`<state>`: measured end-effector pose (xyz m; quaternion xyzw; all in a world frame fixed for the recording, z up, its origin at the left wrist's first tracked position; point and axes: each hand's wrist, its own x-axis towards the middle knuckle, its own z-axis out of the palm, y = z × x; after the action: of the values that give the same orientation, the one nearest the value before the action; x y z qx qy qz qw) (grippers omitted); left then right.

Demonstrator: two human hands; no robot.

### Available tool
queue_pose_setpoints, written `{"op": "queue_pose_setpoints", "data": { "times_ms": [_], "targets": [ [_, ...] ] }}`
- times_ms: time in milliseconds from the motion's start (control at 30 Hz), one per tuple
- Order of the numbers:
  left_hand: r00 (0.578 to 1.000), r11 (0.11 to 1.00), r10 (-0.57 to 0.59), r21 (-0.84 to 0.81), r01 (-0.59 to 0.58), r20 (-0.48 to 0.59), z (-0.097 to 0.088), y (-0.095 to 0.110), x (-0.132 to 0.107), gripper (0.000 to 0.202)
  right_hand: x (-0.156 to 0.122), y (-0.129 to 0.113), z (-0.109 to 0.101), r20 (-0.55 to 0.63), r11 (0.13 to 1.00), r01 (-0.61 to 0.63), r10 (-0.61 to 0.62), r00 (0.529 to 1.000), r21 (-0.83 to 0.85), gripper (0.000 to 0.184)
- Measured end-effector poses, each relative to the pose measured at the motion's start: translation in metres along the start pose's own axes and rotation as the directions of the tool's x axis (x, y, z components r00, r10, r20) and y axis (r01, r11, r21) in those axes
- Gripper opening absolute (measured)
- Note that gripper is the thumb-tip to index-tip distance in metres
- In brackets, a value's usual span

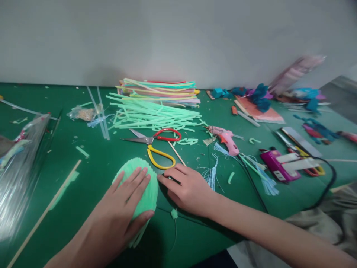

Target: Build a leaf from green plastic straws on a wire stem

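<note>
My left hand [128,201] lies flat, fingers stretched out, on a mint-green oval piece [149,193] that looks made of pipe cleaners set side by side. Just to its right, my right hand [186,186] is closed, thumb and fingers bent together close to the piece's edge. A small dark, shiny bit shows between those fingers, too little of it to name. Beyond both hands lie scissors [150,140] with one red and one yellow handle, blades apart and pointing left. A thin wooden stick [177,153] rests beside them.
Loose mint-green pipe cleaners [156,113] and multicoloured bundles lie at the back. Right of centre are a pink glue gun [227,139], blue tassels [213,175] and a purple power strip [279,165] with a black cord. A long wooden stick [44,212] and plastic wrap [25,178] lie left.
</note>
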<state>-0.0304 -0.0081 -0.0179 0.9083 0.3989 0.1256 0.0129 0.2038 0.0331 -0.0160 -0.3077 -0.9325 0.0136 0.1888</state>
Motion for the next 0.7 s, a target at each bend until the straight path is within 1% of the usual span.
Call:
{"op": "queue_pose_setpoints", "data": {
  "times_ms": [100, 167, 233, 300, 333, 367, 400, 433, 467, 500, 533, 633, 700],
  "targets": [
    [0.999, 0.999, 0.013, 0.043, -0.014, 0.04, 0.004, -0.001, -0.001, 0.061, 0.001, -0.001, -0.001, 0.054, 0.992, 0.046, -0.04, 0.998, -0.116, 0.028],
    [0.998, 0.998, 0.027, 0.056, -0.03, 0.051, 0.006, -0.002, -0.001, 0.059, 0.002, -0.005, -0.006, 0.089, 0.987, 0.056, -0.043, 0.995, -0.15, 0.029],
    [1.0, 0.998, -0.013, 0.068, 0.012, 0.017, 0.006, -0.005, 0.0, 0.055, 0.001, -0.011, -0.015, 0.095, 0.995, -0.006, 0.016, 0.995, -0.101, 0.029],
    [0.996, 0.993, -0.089, 0.081, 0.091, -0.031, 0.003, -0.009, 0.004, 0.05, -0.003, -0.021, -0.024, 0.112, 0.996, -0.092, 0.093, 0.989, -0.013, 0.034],
    [0.992, 0.989, -0.119, 0.085, 0.121, -0.033, 0.001, -0.011, 0.006, 0.049, -0.006, -0.026, -0.027, 0.131, 0.993, -0.118, 0.115, 0.985, 0.015, 0.04],
    [0.992, 0.988, -0.125, 0.085, 0.127, -0.022, -0.001, -0.014, 0.008, 0.048, -0.01, -0.031, -0.028, 0.165, 0.992, -0.122, 0.117, 0.979, 0.024, 0.042],
    [0.994, 0.99, -0.111, 0.082, 0.111, 0.002, -0.003, -0.016, 0.01, 0.048, -0.014, -0.036, -0.028, 0.19, 0.993, -0.12, 0.116, 0.975, 0.011, 0.037],
    [0.996, 0.993, -0.089, 0.078, 0.086, 0.029, -0.005, -0.018, 0.012, 0.047, -0.017, -0.039, -0.026, 0.192, 0.993, -0.12, 0.121, 0.974, -0.017, 0.027],
    [0.996, 0.995, -0.064, 0.074, 0.06, 0.057, -0.007, -0.02, 0.014, 0.048, -0.02, -0.042, -0.022, 0.192, 0.993, -0.114, 0.12, 0.974, -0.042, 0.016],
    [0.996, 0.997, -0.045, 0.069, 0.04, 0.082, -0.008, -0.021, 0.015, 0.049, -0.022, -0.043, -0.019, 0.187, 0.993, -0.1, 0.111, 0.976, -0.066, 0.008],
    [0.994, 0.998, -0.034, 0.062, 0.028, 0.103, -0.009, -0.023, 0.015, 0.05, -0.022, -0.044, -0.016, 0.172, 0.993, -0.079, 0.093, 0.981, -0.087, 0.006],
    [0.991, 0.999, -0.044, -0.001, 0.044, 0.13, -0.014, -0.028, 0.012, 0.049, -0.02, -0.043, -0.015, 0.119, 0.992, 0.013, 0.002, 0.993, -0.126, 0.01],
    [0.99, 0.992, -0.096, -0.073, 0.104, 0.104, -0.021, -0.032, 0.008, 0.045, -0.015, -0.043, -0.025, 0.114, 0.987, 0.083, -0.068, 0.991, -0.14, 0.013]
  ]
}}
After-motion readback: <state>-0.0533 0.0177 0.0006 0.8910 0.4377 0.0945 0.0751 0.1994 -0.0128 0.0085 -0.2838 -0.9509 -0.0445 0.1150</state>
